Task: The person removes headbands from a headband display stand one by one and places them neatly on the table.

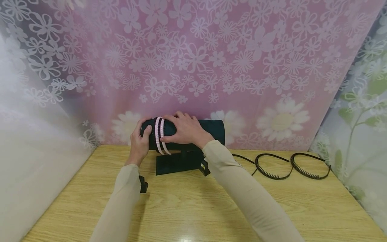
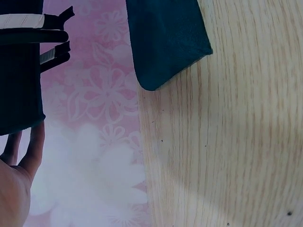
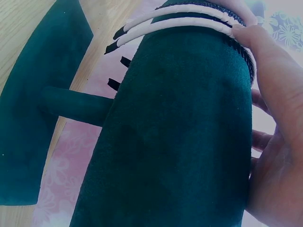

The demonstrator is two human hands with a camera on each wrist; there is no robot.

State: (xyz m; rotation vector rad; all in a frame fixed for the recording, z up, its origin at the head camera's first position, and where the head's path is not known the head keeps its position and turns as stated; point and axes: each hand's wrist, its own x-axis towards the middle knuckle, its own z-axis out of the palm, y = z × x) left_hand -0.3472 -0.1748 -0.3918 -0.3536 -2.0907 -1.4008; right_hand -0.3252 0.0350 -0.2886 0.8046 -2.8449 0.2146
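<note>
A dark green velvet headband stand (image 1: 215, 129) lies with its roll crosswise on a short post above a flat base (image 1: 176, 164). My left hand (image 1: 139, 143) holds the roll's left end, thumb in front and fingers behind. Two pale pink headbands (image 1: 157, 134) sit side by side round the roll near that end, with black toothed headbands among them. My right hand (image 1: 185, 129) grips the right-hand pink headband (image 3: 189, 23) between thumb and fingers, the palm over the roll. Black headband tips (image 2: 61, 52) stick out past the roll in the left wrist view.
Several black toothed headbands (image 1: 273, 176) lie in a row on the wooden table (image 1: 181, 208) at the right, the nearest partly behind my right sleeve. A pink flowered cloth (image 1: 196, 60) hangs right behind the stand. Pale cloth borders the table on both sides.
</note>
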